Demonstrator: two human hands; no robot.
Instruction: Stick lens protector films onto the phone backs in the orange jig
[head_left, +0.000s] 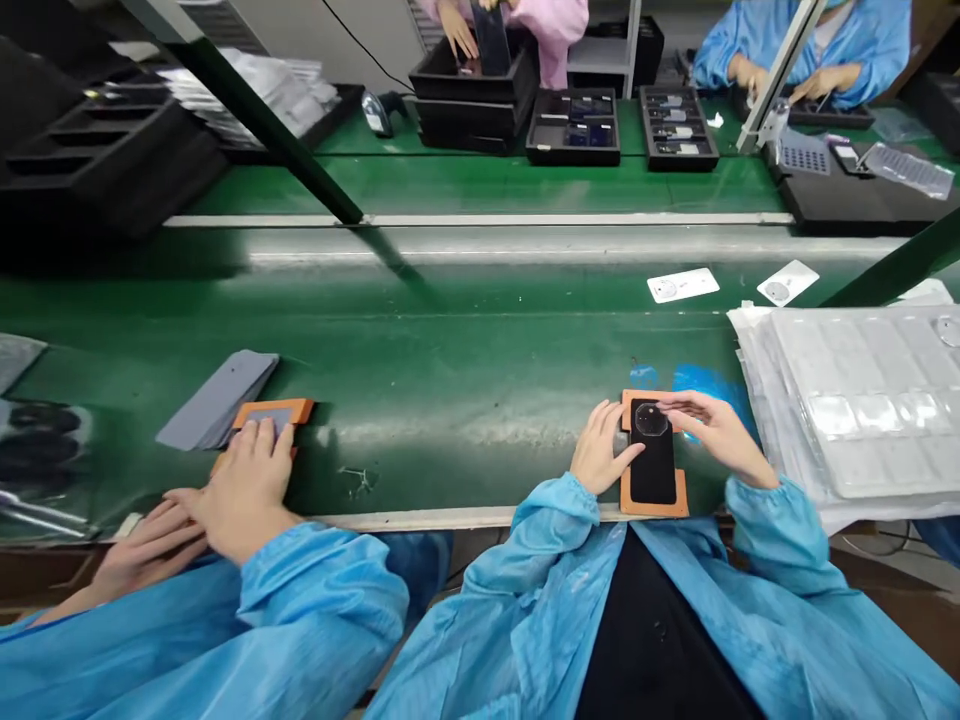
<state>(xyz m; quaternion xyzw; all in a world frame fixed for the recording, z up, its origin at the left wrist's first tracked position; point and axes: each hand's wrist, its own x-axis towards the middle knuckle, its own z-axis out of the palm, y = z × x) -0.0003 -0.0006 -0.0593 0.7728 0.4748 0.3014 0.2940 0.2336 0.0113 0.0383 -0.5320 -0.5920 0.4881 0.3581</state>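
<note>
A black phone back cover (652,465) with a round camera ring (651,418) lies flat in an orange fixture (679,500) at the bench's front edge. My left hand (600,450) rests along the fixture's left side, fingers stretched out and apart, thumb reaching onto the black cover. Over the upper right of the cover is my right hand (712,430), its fingertips drawn together at the camera ring. Whatever may be between those fingertips is too small to make out. Blue film (705,380) lies on the bench behind my right hand.
White plastic trays (862,400) are stacked at right, near white cards (682,285). At left, a co-worker's hands (247,480) rest on another orange fixture (289,410) beside grey sheets (217,400). Slanted posts (277,130) cross the bench; black trays (574,125) and other workers are opposite.
</note>
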